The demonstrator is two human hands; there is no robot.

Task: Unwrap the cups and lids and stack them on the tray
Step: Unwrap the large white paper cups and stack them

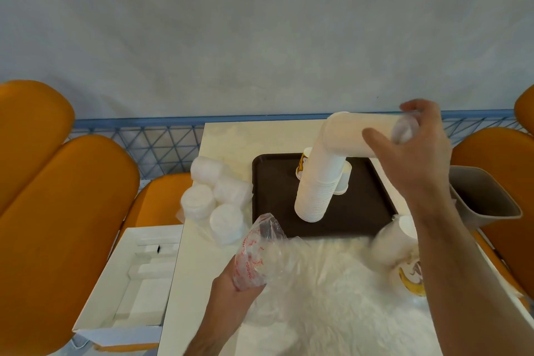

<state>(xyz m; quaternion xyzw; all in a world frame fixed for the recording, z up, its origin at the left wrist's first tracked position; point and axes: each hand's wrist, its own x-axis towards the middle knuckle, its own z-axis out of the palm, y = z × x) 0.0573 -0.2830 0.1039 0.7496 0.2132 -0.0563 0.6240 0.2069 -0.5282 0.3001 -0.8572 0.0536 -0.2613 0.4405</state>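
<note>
At the far left, orange chairs (66, 211) are ranged beside a white box (135, 277) fitted with foam. On the left part of the worktop (225, 136), four wrapped bundles of lids (215, 199) are seen, lying just beside the dark tray (274, 182) but not on it. Nearer the viewer, a crumpled clear plastic wrapper (260, 251) is gripped in the left hand (231, 289), its fingers curled round the film.

On the tray, a long stack of white cups (318, 182) is being stood, its lower end resting on the tray surface. The stack is bent at an elbow: the lower run rises steeply, while the upper run lies nearly level, pointing to the right. That upper end is held in the right hand (419, 150), thumb and fingers wrapped round it. Behind the stack, two printed cups (344, 179) are partly hidden.

The coming move is judged to turn on this bend: the upper run has to be swung up and left until the long axis is upright over the base, and the right hand is the one placed for it. At the near right, more cups in film (398, 251) are lying, and a grey bin (485, 196) stands beyond.
</note>
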